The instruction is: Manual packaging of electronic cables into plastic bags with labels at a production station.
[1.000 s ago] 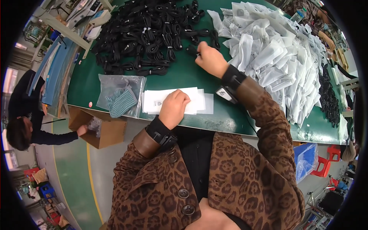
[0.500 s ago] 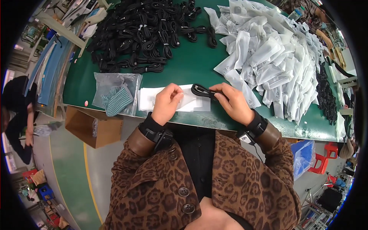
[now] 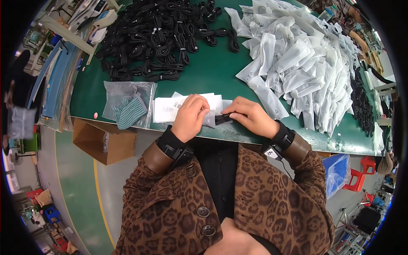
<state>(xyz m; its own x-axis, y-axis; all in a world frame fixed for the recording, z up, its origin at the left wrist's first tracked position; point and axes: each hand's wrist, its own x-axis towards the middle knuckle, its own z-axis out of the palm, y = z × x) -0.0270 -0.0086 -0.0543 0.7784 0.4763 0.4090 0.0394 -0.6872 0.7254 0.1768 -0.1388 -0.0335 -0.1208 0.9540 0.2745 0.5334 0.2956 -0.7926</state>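
My left hand (image 3: 191, 118) pinches a small translucent white bag (image 3: 210, 119) by its edge, over the near edge of the green table. Between the thumb and fingers of my right hand (image 3: 254, 118) is a coiled black cable (image 3: 221, 118). The cable's left end meets the bag and seems to be partly inside its mouth; my fingers hide part of this. Under and beside my left hand lies a stack of flat white bags (image 3: 166, 109).
A heap of coiled black cables (image 3: 159, 44) covers the back left of the table (image 3: 208, 74). Filled white bags (image 3: 293, 63) are piled on the right. A clear bag with a striped teal cloth (image 3: 131, 111) lies left; an open cardboard box (image 3: 106, 144) stands below the edge.
The cable has come down and left to the bag, with its end now at the bag's mouth. My left hand has shifted slightly right with the bag.
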